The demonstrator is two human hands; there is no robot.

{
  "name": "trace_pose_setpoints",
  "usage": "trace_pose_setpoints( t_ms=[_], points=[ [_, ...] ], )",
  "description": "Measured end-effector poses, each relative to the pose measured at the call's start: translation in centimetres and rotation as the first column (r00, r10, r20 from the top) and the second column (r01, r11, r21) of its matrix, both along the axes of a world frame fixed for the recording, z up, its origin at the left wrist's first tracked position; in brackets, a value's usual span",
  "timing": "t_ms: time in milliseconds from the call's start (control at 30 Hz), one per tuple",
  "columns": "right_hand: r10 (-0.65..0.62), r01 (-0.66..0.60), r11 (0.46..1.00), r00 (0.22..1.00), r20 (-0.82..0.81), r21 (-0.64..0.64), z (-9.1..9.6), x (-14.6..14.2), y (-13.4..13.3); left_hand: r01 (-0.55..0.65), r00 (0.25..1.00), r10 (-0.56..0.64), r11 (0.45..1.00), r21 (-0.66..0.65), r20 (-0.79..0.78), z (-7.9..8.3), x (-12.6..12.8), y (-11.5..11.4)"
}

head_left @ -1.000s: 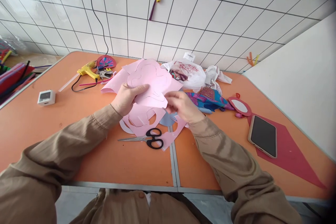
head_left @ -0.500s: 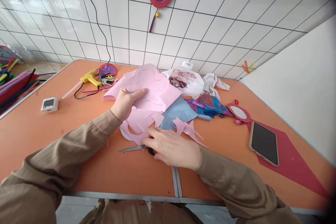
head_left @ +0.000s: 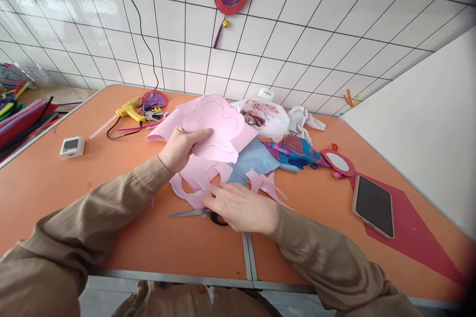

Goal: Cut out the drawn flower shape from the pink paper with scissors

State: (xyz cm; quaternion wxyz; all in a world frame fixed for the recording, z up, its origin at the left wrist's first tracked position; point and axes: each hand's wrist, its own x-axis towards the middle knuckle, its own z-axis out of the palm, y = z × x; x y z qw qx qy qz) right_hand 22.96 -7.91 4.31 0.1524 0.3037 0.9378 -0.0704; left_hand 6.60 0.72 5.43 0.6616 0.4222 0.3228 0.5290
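Note:
My left hand (head_left: 181, 147) is closed on a pink paper sheet (head_left: 219, 126) with pencilled outlines, held up above the orange table (head_left: 74, 193). My right hand (head_left: 241, 206) lies over the black handles of the scissors (head_left: 193, 213), fingers curled round them; the blades point left on the table. Under the sheet lie pink paper offcuts (head_left: 203, 173) and a blue paper piece (head_left: 255, 157). More pink scraps (head_left: 266, 184) lie just right of my right hand.
A phone (head_left: 373, 198) rests on a dark red paper shape (head_left: 416, 230) at right. A yellow glue gun (head_left: 128, 109), keys, a white small device (head_left: 72, 146), a plastic bag (head_left: 266, 116), coloured cloth (head_left: 297, 151) and a small red-framed mirror (head_left: 337, 160) surround the work. Pipe cleaners (head_left: 18, 119) lie far left.
My right hand left the pink sheet, dropped to the table and settled on the scissors' handles. The left hand keeps holding the sheet up.

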Motion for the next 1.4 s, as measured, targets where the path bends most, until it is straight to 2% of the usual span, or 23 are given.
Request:
trace_pose_setpoints(
  t_ms=[167, 267, 433, 533, 667, 767, 867, 933, 1000, 1067, 1100, 1133, 1200, 1400],
  points=[
    [0.086, -0.084, 0.993, 0.996, -0.029, 0.081, -0.1, -0.1, -0.5, 0.007, 1.000, -0.008, 1.000, 0.019, 0.023, -0.1, -0.1, 0.2],
    [0.072, -0.071, 0.988, 0.997, -0.004, 0.138, -0.1, -0.1, -0.9, 0.003, 1.000, -0.004, 0.999, 0.033, 0.031, -0.2, -0.2, 0.4],
    [0.057, -0.057, 0.991, 0.998, 0.007, 0.121, 0.1, -0.1, -1.7, -0.014, 1.000, 0.013, 0.998, 0.061, 0.018, -0.3, -0.3, 0.5],
    [0.029, -0.025, 0.998, 0.997, -0.065, 0.052, 0.6, -0.1, -1.8, -0.021, 1.000, 0.019, 0.997, 0.080, 0.025, -0.2, -0.3, 0.5],
    [-0.046, -0.013, 0.981, 0.952, -0.302, -0.192, 2.4, 0.0, -1.0, -0.037, 0.999, 0.033, 0.995, 0.092, 0.039, 0.1, -0.4, 0.4],
    [-0.207, -0.005, 0.930, 0.820, -0.534, -0.368, 4.2, 1.0, -0.2, -0.039, 0.998, 0.034, 0.993, 0.108, 0.048, 0.3, -0.4, 0.5],
    [-0.379, 0.017, 0.875, 0.646, -0.663, -0.484, 5.6, 3.1, 0.4, -0.036, 0.998, 0.031, 0.993, 0.115, 0.049, 0.4, -0.5, 0.4],
    [-0.479, 0.083, 0.864, 0.441, -0.759, -0.496, 6.1, 4.8, 0.8, -0.030, 0.999, 0.026, 0.994, 0.107, 0.036, 0.5, -0.5, 0.4],
    [-0.467, 0.261, 0.868, 0.136, -0.874, -0.423, 6.3, 6.2, 1.6, -0.006, 1.000, 0.005, 0.995, 0.099, 0.015, 0.6, -0.5, 0.2],
    [-0.421, 0.440, 0.787, -0.130, -0.898, -0.433, 6.2, 6.9, 2.5, 0.028, 1.000, -0.028, 0.995, 0.091, -0.002, 0.7, -0.5, -0.1],
    [-0.416, 0.473, 0.748, -0.213, -0.884, -0.466, 6.1, 6.9, 2.9, 0.047, 0.999, -0.046, 0.995, 0.084, -0.009, 0.7, -0.4, -0.2],
    [-0.434, 0.477, 0.719, -0.259, -0.863, -0.504, 6.0, 6.8, 3.2, 0.069, 0.998, -0.068, 0.995, 0.076, -0.016, 0.7, -0.3, -0.4],
    [-0.484, 0.443, 0.697, -0.289, -0.826, -0.563, 5.8, 6.2, 3.6, 0.112, 0.993, -0.111, 0.991, 0.068, -0.026, 0.6, -0.2, -0.7],
    [-0.584, 0.345, 0.720, -0.167, -0.794, -0.602, 5.3, 5.4, 3.5, 0.178, 0.981, -0.171, 0.980, 0.085, -0.088, 0.1, -0.2, -1.2]
  ],
)
